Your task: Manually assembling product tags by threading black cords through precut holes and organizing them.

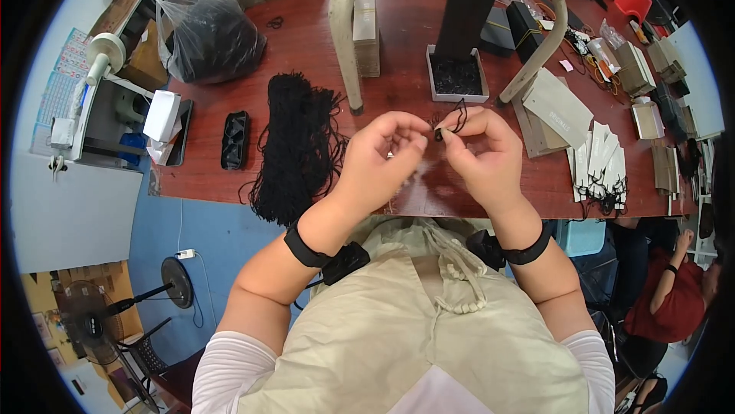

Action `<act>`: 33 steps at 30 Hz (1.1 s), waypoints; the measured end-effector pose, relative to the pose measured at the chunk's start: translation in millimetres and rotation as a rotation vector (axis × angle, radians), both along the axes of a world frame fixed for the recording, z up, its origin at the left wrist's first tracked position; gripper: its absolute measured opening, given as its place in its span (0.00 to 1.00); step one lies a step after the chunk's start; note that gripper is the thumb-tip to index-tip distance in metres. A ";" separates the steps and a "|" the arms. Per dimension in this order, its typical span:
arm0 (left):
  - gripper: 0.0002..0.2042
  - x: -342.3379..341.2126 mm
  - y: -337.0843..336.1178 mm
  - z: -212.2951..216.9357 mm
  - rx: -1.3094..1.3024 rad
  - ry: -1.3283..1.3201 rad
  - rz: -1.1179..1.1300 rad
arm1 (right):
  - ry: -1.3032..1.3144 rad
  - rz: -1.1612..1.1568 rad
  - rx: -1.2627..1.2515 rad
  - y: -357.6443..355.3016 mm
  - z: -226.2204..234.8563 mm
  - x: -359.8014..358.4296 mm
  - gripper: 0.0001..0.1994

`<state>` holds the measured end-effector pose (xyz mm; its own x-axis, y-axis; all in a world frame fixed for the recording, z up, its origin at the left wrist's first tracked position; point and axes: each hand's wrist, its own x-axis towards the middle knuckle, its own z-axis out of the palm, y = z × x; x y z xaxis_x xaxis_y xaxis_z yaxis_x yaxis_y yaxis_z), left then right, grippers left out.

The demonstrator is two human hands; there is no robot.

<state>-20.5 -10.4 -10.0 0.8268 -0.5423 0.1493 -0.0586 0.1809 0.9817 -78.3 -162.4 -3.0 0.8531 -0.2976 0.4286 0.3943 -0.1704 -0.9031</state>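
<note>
Both hands (pixel 432 150) pinch black cord (pixel 453 118) beside cord bundle (pixel 295 146), tray (pixel 457 77).

Black cord (pixel 457 115) with small black bead (pixel 438 136), held above the bench.

Cord: thin, black, looped; the loop rises just over the right hand's fingertips (pixel 459 129) and curls back down. Bead: small, dark, roundish, pinched at the cord's lower end between the two hands, touching both sets of fingertips. Both are raised off the bench surface. Whether the cord passes through the bead cannot be told.
</note>
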 end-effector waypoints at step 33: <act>0.02 16.5 19.0 18.8 0.106 0.116 -0.225 | 0.724 0.591 0.443 -27.3 30.5 -1.8 0.17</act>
<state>-4.1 8.7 8.9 0.6921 -0.7217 -0.0068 0.0855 0.0726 0.9937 -80.2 -189.7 27.4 0.9242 0.2469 -0.2914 -0.3558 0.2798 -0.8917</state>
